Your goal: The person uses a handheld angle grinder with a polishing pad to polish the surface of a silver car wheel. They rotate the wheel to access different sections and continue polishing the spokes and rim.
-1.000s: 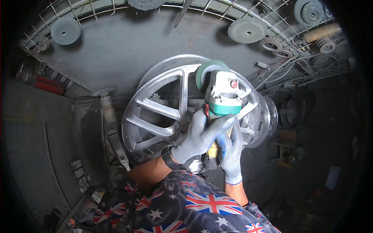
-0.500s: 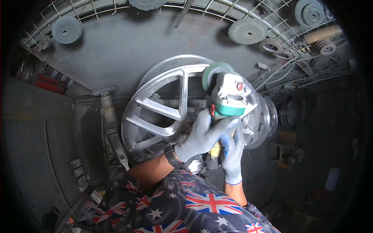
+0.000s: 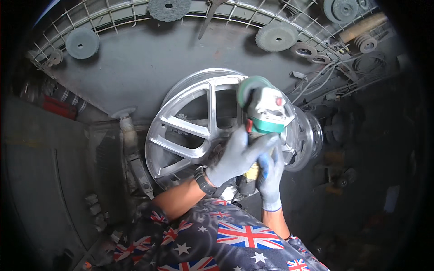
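Both my gloved hands, left (image 3: 237,156) and right (image 3: 270,178), clench the grinder (image 3: 266,113) over the alloy wheel (image 3: 203,126) on a dusty grey bench (image 3: 135,67); a wire rack (image 3: 135,13) of discs runs behind.

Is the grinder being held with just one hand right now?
No: both gloved hands, the left hand and the right hand, grip the angle grinder over the alloy wheel.

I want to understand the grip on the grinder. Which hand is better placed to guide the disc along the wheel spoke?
Probably the left hand. It wraps the angle grinder just behind the head, close to the disc on the alloy wheel. The right hand holds the rear body lower down, farther from the disc.
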`<state>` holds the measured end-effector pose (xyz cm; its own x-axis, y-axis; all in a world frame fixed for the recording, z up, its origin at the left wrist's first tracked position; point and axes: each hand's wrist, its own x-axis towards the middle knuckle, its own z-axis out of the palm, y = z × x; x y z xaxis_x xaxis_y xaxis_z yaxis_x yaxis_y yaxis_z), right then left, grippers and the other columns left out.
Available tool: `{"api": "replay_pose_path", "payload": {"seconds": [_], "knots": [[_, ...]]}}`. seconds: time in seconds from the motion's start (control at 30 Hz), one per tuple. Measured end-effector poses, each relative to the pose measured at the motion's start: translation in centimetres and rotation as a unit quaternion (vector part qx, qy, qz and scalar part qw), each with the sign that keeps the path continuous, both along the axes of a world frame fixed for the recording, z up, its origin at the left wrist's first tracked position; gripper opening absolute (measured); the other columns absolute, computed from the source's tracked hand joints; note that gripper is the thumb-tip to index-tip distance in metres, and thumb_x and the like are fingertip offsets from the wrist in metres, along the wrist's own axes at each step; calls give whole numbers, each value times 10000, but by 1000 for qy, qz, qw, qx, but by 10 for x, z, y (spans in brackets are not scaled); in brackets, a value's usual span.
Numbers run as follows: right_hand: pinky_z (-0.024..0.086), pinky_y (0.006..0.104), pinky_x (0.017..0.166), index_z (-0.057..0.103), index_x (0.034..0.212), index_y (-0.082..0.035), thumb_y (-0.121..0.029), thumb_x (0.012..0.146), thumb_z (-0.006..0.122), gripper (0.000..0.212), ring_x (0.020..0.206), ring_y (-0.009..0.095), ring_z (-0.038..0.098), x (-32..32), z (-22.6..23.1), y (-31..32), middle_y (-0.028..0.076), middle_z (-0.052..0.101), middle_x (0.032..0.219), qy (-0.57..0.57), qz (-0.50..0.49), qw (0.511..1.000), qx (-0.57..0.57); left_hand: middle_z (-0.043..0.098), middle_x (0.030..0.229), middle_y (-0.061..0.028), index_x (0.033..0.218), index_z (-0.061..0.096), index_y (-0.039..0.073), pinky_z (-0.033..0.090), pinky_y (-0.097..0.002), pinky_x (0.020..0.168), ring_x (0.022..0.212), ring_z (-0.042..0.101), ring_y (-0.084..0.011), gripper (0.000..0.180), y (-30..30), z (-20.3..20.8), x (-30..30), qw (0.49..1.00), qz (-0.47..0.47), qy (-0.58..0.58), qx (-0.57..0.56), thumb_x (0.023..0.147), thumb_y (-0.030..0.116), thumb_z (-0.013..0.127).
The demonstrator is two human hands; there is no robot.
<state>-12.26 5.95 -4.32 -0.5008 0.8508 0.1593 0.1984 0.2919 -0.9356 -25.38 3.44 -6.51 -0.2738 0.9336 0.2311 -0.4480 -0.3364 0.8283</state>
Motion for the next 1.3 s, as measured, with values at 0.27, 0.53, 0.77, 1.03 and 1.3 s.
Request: {"api": "replay_pose_path", "payload": {"seconds": [0.27, 0.53, 0.77, 1.03, 1.3], "knots": [[430, 338, 1037, 388, 1461, 74, -193, 931, 667, 656, 1220, 217, 552, -16, -8, 4, 195, 565, 1342, -29, 103, 992, -74, 512, 1184, -142, 1308, 624, 74, 495, -374, 897, 1102, 586, -249, 327, -27, -57, 6, 988, 127, -34, -78, 982, 94, 625], [472, 359, 991, 328, 1504, 58, -144, 904, 671, 719, 1151, 246, 620, -5, -11, 9, 237, 614, 1275, -27, 61, 998, -6, 642, 1119, -119, 1217, 632, 13, 507, -347, 855, 993, 636, -160, 292, -11, -23, 2, 988, 42, -97, -115, 980, 183, 625], [483, 360, 972, 314, 1520, 36, -140, 902, 672, 736, 1155, 276, 637, -4, -13, 12, 253, 613, 1274, 17, 60, 996, -62, 652, 1124, -120, 1262, 578, 8, 499, -329, 888, 1014, 636, -161, 349, -6, -21, -1, 988, 43, -38, -140, 950, 152, 637], [472, 402, 994, 371, 1487, 33, -151, 870, 700, 723, 1217, 348, 614, -3, -8, 12, 294, 592, 1285, -18, 47, 996, -79, 606, 1212, -111, 1332, 496, -8, 498, -337, 897, 1060, 607, -181, 438, -6, -25, -2, 990, 68, 9, -119, 939, 118, 642], [461, 456, 994, 393, 1441, 70, -185, 836, 706, 727, 1166, 430, 598, -11, -5, 13, 310, 598, 1219, -23, 61, 997, -38, 642, 1130, -123, 1209, 586, -35, 512, -346, 842, 986, 626, -203, 391, -26, -51, -11, 965, 116, 205, -115, 992, 289, 562]]}}
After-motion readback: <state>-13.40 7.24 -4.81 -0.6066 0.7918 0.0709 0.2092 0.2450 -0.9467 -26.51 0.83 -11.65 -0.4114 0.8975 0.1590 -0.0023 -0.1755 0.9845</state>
